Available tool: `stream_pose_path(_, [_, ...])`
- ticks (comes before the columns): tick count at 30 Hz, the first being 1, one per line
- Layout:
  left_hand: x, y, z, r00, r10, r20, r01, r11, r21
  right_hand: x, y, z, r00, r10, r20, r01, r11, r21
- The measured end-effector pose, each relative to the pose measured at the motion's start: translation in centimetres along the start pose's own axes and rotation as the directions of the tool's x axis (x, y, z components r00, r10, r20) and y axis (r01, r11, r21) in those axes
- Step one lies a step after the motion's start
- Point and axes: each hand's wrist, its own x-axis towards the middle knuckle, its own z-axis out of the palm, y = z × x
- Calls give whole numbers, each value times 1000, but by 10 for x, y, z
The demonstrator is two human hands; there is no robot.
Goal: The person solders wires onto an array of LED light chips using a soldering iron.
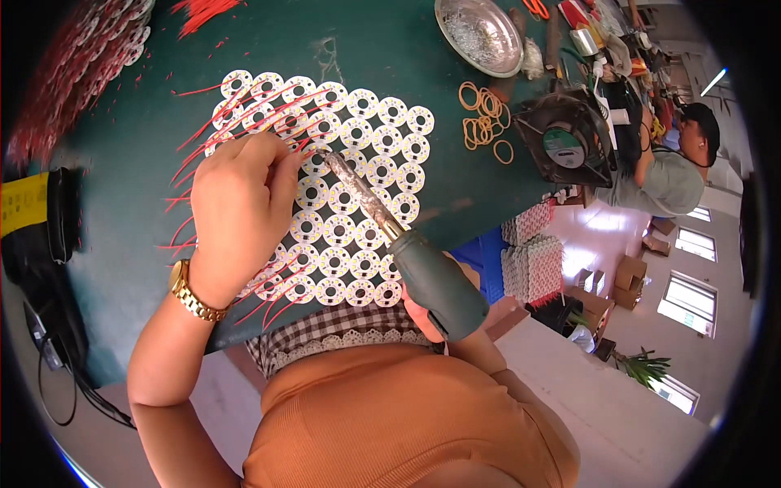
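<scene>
A sheet of joined round white LED boards (334, 262) lies on the green table in front of me. Thin red wires (189, 151) stick out from the boards on its left side and lower left corner. My left hand (244, 195) is over the left part of the sheet, thumb and fingers pinched at a red wire by a board. Wrapped around the dark green handle of a soldering iron (439, 285), my right hand (419, 317) is mostly hidden behind it. The iron's scaly metal tip reaches the board beside my left fingertips.
Stacked wired boards (81, 73) lie at the far left, near loose red wires (199, 11). A metal bowl (480, 37), rubber bands (486, 114) and a black fan (561, 140) are at the right. Another person (671, 175) sits beyond the fan.
</scene>
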Motion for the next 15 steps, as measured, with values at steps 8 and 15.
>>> stream_pose_path(8, [2, 2, 3, 999, -8, -46, 6, 1000, -28, 12, 36, -6, 651, -743, 155, 637, 424, -643])
stream_pose_path(15, [2, 1, 3, 999, -5, -43, 5, 1000, -14, -5, 11, 4, 880, -471, -69, 466, 882, -71])
